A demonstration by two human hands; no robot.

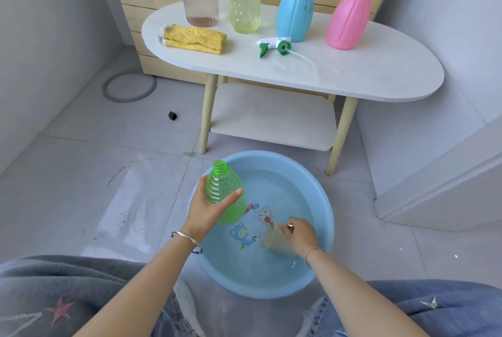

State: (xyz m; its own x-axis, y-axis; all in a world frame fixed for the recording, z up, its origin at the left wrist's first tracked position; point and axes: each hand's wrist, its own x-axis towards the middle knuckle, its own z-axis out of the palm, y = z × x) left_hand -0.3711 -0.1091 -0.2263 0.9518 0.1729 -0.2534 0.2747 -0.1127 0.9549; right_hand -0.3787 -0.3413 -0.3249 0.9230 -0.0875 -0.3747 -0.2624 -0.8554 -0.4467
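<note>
- Left hand (209,209) grasped the green ribbed translucent plastic bottle (225,192) around its body, thumb across the front. The bottle was upright, uncapped and held above the 10 o'clock rim of the basin.
- Round pale-blue plastic basin (298,173) sat on the floor tiles between the person's knees, with shallow water in it and cartoon prints on its bottom.
- Right hand (300,233) gripped the beige plastic cup (274,239), which lay tipped on its side in the water toward the basin's 4 o'clock, mouth facing 9 o'clock.
- Step judged: scooping water with the cup in order to fill the bottle.
- Next move would call for lifting the loaded cup level, bringing it to the bottle's narrow neck and pouring slowly. The neck is small against the cup's lip, so spilling looks likely unless the pour stays over the basin.
- Green-and-white trigger spray head with its dip tube (274,47) lay on the white oval table (366,73) at 12 o'clock; probably this bottle's, for refitting afterwards.
- Hard to make out: whether the bottle held any water, and how much the cup had taken in.
- Right-hand fingertips were hidden behind the cup.
- Tops of the four spray bottles on the table were cut off by the frame edge.
</note>
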